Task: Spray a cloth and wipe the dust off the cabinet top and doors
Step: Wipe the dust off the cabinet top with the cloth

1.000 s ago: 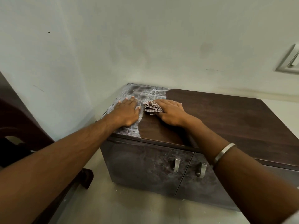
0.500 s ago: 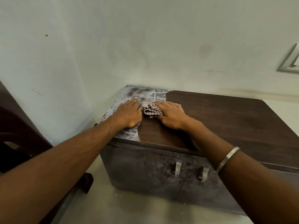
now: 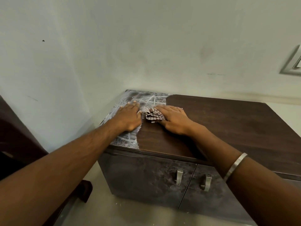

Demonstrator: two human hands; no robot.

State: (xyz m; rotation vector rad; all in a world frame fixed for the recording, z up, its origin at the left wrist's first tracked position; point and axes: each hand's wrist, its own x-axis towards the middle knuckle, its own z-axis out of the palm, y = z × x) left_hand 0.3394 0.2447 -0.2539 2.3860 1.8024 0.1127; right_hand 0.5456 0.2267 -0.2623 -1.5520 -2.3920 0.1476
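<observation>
The person is partway through wiping the cabinet top point(image 3: 219, 121): most of that dark wood-grain slab already shows clean and matte, while a strip at its left end point(image 3: 130, 101), next to the wall, is coated in pale grey dust scored with crossing streaks. The right hand point(image 3: 174, 119) lies palm-down on a bunched checked cloth point(image 3: 154, 115), fingers spread over it and pressing it to the surface right at the border between clean wood and dust; whether the thumb curls under the fabric cannot be told. The left hand point(image 3: 128, 117) rests flat on the dusty strip with straight fingers, holding nothing, its thumb side just beside the cloth. The next move, as it looks, calls for that bracing hand to lift clear so the cloth can be pushed leftward to the wall edge and into the back corner with even pressure. The doors point(image 3: 146, 176) below are not yet done: their dark fronts look cloudy and mottled with dust around two curved, brushed-metal handles point(image 3: 179, 176). The cloth is soft and crumpled into folds, so it should gather the loose powder. A plain metal bangle point(image 3: 234, 167) circles the right forearm. No spray bottle is in view.
</observation>
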